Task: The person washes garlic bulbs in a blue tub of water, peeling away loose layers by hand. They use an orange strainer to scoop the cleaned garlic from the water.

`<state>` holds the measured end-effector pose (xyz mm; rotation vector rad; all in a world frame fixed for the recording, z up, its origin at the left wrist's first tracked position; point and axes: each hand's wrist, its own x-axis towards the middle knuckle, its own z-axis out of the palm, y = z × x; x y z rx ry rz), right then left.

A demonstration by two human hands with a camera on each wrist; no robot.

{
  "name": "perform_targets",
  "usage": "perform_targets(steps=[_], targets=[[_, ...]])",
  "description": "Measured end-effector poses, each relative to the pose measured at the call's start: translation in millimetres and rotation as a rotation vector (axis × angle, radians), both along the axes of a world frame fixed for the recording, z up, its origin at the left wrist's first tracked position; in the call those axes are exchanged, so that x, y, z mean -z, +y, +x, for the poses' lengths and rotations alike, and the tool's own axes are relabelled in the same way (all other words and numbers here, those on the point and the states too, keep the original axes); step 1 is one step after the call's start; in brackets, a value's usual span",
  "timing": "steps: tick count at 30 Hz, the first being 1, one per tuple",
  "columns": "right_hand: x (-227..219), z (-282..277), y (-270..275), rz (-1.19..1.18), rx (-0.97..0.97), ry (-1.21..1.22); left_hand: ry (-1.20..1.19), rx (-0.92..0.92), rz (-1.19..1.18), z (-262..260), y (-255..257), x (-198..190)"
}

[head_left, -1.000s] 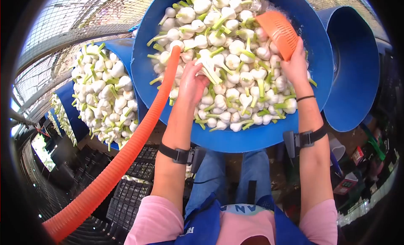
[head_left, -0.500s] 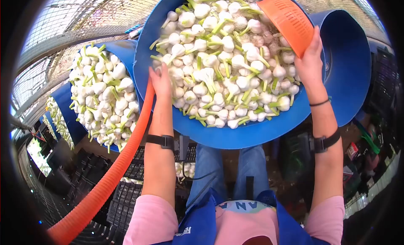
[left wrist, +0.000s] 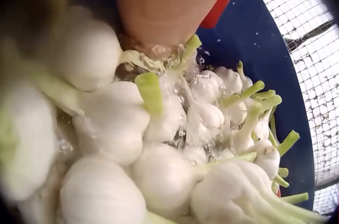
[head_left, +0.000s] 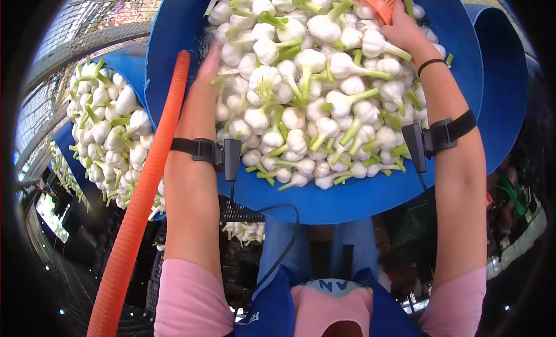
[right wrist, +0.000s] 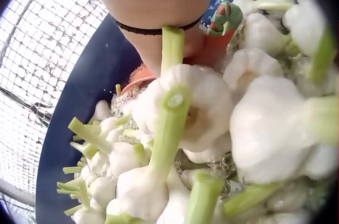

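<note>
White garlic bulbs [head_left: 324, 28] with cut green stems fill a large blue tub [head_left: 301, 205], and water splashes among them in the left wrist view. At the tub's left side my left hand [head_left: 209, 62] is pushed down between bulbs and wall, fingers hidden under the water and garlic. My right hand [head_left: 403, 31] grips the edge of an orange slotted colander [head_left: 379, 1] at the far right of the tub. Part of the colander's rim [right wrist: 139, 78] shows below the wrist in the right wrist view.
An orange corrugated hose [head_left: 139, 186] runs up over the tub's left rim, beside my left forearm. A second blue tub [head_left: 130, 64] heaped with garlic lies left; another blue tub [head_left: 503, 88] stands right. Wire mesh [head_left: 110, 15] borders the far left.
My left hand went from the bulbs to the hose at the rim, then down into the garlic. The colander was raised, then lowered forward among the bulbs. The view has moved closer.
</note>
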<state>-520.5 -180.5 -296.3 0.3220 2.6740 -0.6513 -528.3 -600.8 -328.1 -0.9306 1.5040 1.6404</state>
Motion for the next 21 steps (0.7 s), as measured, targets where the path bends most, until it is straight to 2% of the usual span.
perform_targets(steps=[3,4,6,8,9,10,12,13,14,16,17,18,19,20,21], targets=[[-35.4,48.9,-19.5,-0.094,0.038,0.056,0.025,0.028,0.159,10.6,17.8,-21.3],[-53.3,67.0,-22.2,-0.096,0.030,0.096,0.245,0.286,-0.091,19.5,28.7,-51.5],[-110.9,91.9,-33.3,-0.133,0.080,0.029,0.291,0.425,-0.033,32.4,33.7,-71.2],[-141.0,133.0,-34.1,-0.071,-0.010,0.120,0.296,0.543,-0.178,55.7,58.7,-110.2],[-160.6,149.8,-37.6,-0.056,-0.021,0.131,0.296,0.541,-0.182,65.6,70.2,-129.2],[-180.3,166.1,-43.1,-0.050,-0.035,0.137,0.337,0.556,-0.235,83.3,66.1,-116.0],[-222.1,190.3,-42.5,-0.100,0.034,0.095,0.482,0.977,-0.758,117.3,76.8,-145.7],[-237.2,205.2,-40.6,-0.128,0.070,0.060,0.575,1.001,-1.055,134.6,90.7,-181.8],[-249.4,225.8,-37.3,-0.078,0.103,0.073,0.653,0.923,-0.965,151.8,88.6,-189.2],[-261.1,249.8,-24.0,0.029,0.160,0.122,0.817,0.741,-0.793,170.8,87.5,-187.4],[-255.0,254.5,-19.6,0.056,0.144,0.129,0.814,0.706,-0.603,183.3,94.3,-174.5],[-244.3,261.1,-17.7,0.082,0.129,0.135,0.752,0.762,-0.590,192.9,104.5,-159.6],[-236.0,263.6,-16.3,0.109,0.112,0.144,0.727,0.790,-0.716,205.2,113.4,-132.3],[-229.9,251.1,-28.3,0.072,0.153,-0.064,0.703,0.814,-0.841,210.3,120.7,-110.2],[-209.1,245.6,-35.0,0.064,0.150,-0.045,0.597,0.835,-0.864,207.6,127.1,-104.6]])
